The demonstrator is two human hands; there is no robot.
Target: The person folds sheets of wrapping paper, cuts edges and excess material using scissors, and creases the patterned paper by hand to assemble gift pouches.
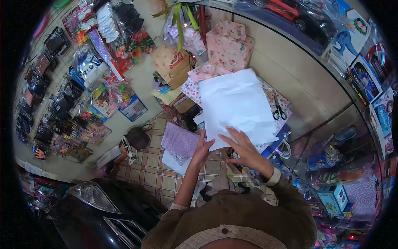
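Observation:
A large white sheet [236,103], somewhat creased, lies over floral paper [191,89] on a raised surface. At the sheet's lower left corner, my left hand [202,150] is closed on its edge, thumb on top. My right hand [242,148] has its fingers spread, with the fingertips over the sheet's lower edge. Scissors with dark handles [279,112] rest on the floral paper to the right of the sheet. Above the sheet is a roll of tape [208,69].
A pink floral wrapped package [230,45] and a brown paper bag [173,64] stand behind. Purple patterned paper [179,141] is at the lower left. A dark vehicle [103,211] is at the bottom left. Glass shelving with goods runs along the right; packaged items hang on the left wall.

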